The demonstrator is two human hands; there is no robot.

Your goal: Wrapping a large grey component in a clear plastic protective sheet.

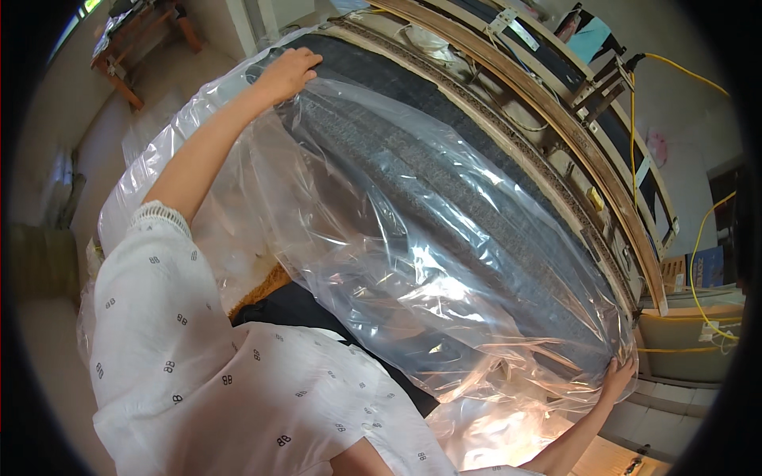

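A wide sheet of clear plastic (pixel 397 238) lies wrinkled and shiny over a long, dark grey fabric-covered piece (pixel 381 75), which looks padded. Stretched out to the far left, my left hand (pixel 290 75) curls its fingers around the plastic at the piece's upper left corner. My right hand (pixel 617 377) grips the sheet at the opposite end, low on the right, with part of the fingers hidden by the folds. Between my hands the plastic hangs loosely and drops toward my body. A strip of the grey fabric along the far side shows uncovered.
Behind the grey piece runs a curved-looking wooden frame (pixel 540 103) with metal brackets and loose cords. A yellow cable (pixel 633 143) hangs at the right, near a blue box (pixel 706 266). A wooden table (pixel 139 40) stands at the far left.
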